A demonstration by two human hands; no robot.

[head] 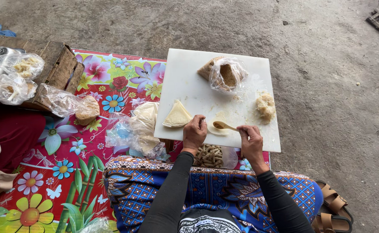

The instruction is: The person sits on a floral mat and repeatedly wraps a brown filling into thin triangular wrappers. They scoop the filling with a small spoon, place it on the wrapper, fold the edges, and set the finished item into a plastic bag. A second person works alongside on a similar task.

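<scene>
Across the lower left of the frame we see a bright flowered mat (68, 172) spread over a grey concrete floor (327, 86). In the centre sits a white cutting board (185, 73), bearing everything we work on. At the upper left stands a wooden crate (57, 64) with clear plastic bags (19, 75) of pale food on and beside it, and more crumpled bags (137, 127) lie against the board's left edge.

On the board, toward its top, we see a plastic bag of brown filling (226, 74). At the right edge lies a lump of pale dough (265, 106). At the lower left of the board rests a folded triangular pastry (177, 115).

Near the board's bottom edge, our left hand (194, 133) curls its fingers down onto a small flat round of dough (217, 129), pressing its left side. Our right hand (250, 140) grasps the handle of a small wooden spoon (224, 125), whose bowl lies over the dough round, just between the two hands. Below the board's bottom edge we glimpse a bag of small tan sticks (209, 156).
</scene>
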